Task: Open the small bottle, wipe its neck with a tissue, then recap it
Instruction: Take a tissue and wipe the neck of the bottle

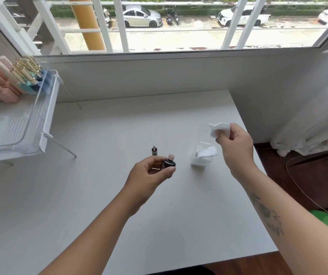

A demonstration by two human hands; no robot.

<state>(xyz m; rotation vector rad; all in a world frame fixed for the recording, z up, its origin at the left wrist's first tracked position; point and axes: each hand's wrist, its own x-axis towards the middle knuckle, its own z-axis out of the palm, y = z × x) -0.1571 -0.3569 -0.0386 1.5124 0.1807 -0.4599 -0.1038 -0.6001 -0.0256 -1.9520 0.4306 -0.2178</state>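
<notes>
Left hand [148, 171] fingers wrapped round small bottle [169, 165], light, slick glass, I'd grip body. Right hand [233, 140] fingers pinch limp tissue [219, 129]; cap [154, 151] on worktop [99, 185].

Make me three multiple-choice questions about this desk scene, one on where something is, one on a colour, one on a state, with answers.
1. Where is the cap?
A. On the table, just beyond the left hand
B. On the bottle
C. In the right hand

2. What colour is the bottle body?
A. White
B. Black
C. Green

3. What is the right hand doing?
A. Resting flat and empty
B. Pinching a tissue above the tissue box
C. Wiping the bottle's neck

Answers: 1 A, the cap stands alone on the table; 2 B, the body is black with a pale neck; 3 B, the tissue is held well clear of the bottle.
</notes>
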